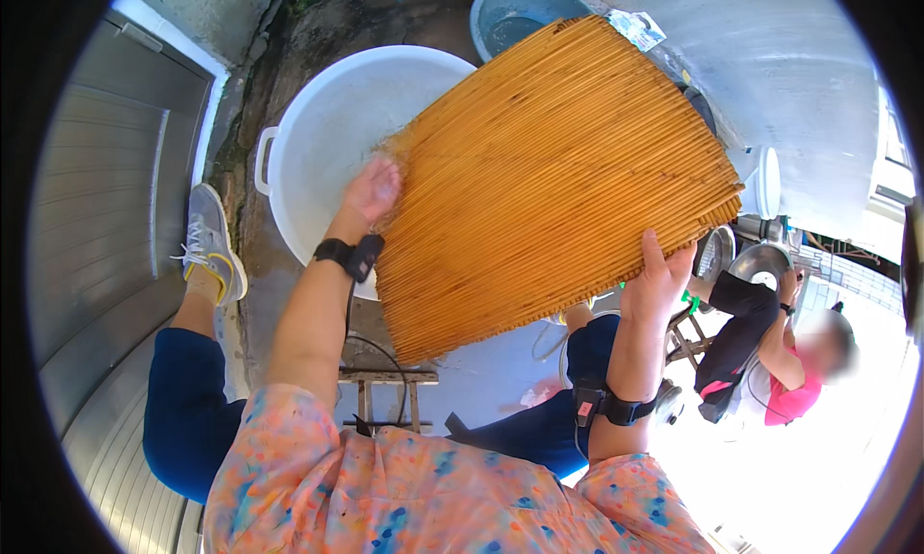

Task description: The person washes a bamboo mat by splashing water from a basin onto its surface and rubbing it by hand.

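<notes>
A large stiff mat of thin brown stalks [556,178], laid side by side, is tilted over a round white plastic tub [317,113]. It covers the tub's right side, and water is in the tub. My right hand [657,280] grips the mat's lower right edge, thumb on the upper face and fingers hidden beneath. At the mat's left edge, my left hand [375,189] is low in the tub amid splashing water. Its fingers look bent and blurred, and nothing shows in them.
A blue-grey basin [523,16] stands beyond the tub. To the right are a white bucket [759,183], metal bowls [761,264] and a seated person [783,381]. A metal door [123,150] is at left, a small wooden stool [388,377] below me. A cable [382,346] hangs near the mat.
</notes>
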`<act>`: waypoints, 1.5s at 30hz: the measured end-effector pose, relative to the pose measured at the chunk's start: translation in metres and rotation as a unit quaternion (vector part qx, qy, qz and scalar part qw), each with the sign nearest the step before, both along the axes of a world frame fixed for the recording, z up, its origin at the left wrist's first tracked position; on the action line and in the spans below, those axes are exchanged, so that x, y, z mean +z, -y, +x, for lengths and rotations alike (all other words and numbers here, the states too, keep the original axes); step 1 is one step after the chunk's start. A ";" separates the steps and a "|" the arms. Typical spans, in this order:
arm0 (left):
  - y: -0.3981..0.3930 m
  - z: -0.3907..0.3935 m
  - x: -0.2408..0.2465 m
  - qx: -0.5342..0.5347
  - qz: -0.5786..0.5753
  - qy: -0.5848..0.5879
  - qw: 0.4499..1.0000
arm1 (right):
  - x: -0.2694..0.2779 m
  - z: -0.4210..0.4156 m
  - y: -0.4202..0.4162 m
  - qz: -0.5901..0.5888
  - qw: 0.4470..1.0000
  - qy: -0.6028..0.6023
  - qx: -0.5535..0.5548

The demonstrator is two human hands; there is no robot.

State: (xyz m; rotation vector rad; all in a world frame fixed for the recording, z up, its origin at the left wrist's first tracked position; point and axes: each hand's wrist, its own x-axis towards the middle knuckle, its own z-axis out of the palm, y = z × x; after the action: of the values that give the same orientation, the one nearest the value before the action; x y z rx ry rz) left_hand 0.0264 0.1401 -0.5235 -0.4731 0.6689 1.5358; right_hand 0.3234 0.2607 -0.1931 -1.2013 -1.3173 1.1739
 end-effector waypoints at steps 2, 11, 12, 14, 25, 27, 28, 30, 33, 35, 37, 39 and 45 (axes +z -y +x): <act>-0.039 0.053 0.095 -0.006 0.157 -0.013 0.987 | 0.002 0.004 -0.001 0.009 1.000 -0.002 -0.016; -0.028 0.138 0.200 -0.375 0.116 -0.786 0.478 | 0.004 0.007 -0.001 0.001 0.999 0.004 -0.045; -0.019 0.117 0.167 -0.397 0.046 -0.756 0.518 | 0.006 0.005 -0.001 -0.011 0.999 0.002 -0.049; 0.014 0.075 0.083 -0.390 -0.129 -0.722 0.556 | 0.007 -0.004 0.001 -0.037 0.998 -0.011 -0.042; 0.048 0.054 0.051 -0.134 -0.154 -0.074 0.976 | 0.023 0.041 -0.015 -0.057 0.984 -0.165 0.047; 0.037 0.059 0.071 -0.084 -0.107 -0.064 0.989 | 0.038 0.061 -0.020 -0.051 0.982 -0.179 0.036; 0.028 0.058 0.085 -0.062 -0.080 -0.071 0.992 | 0.044 0.071 -0.023 -0.069 0.978 -0.196 0.028; 0.013 0.040 0.108 -0.013 -0.061 -0.099 0.993 | 0.050 0.081 -0.023 -0.103 0.967 -0.231 0.012; -0.023 0.003 0.151 0.057 -0.069 -0.177 0.980 | 0.028 0.097 -0.038 -0.126 0.958 -0.254 -0.030; -0.048 -0.031 0.188 0.083 -0.049 -0.244 0.965 | 0.000 0.112 -0.049 -0.165 0.952 -0.244 -0.078; -0.072 -0.067 0.230 0.115 -0.018 -0.345 0.931 | -0.010 0.104 -0.042 -0.249 0.929 -0.251 -0.113; -0.086 -0.083 0.296 0.153 -0.015 -0.431 0.889 | 0.000 0.085 -0.032 -0.340 0.894 -0.256 -0.139; -0.134 -0.105 0.463 0.185 0.044 -0.639 0.745 | 0.032 0.069 -0.015 -0.251 0.927 -0.255 -0.113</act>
State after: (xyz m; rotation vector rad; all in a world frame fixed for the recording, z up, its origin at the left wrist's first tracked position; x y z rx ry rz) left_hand -0.0788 0.2744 -0.0609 0.7099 1.5924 2.1728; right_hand 0.3924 0.2756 -0.1611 -1.2399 -0.4837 1.5681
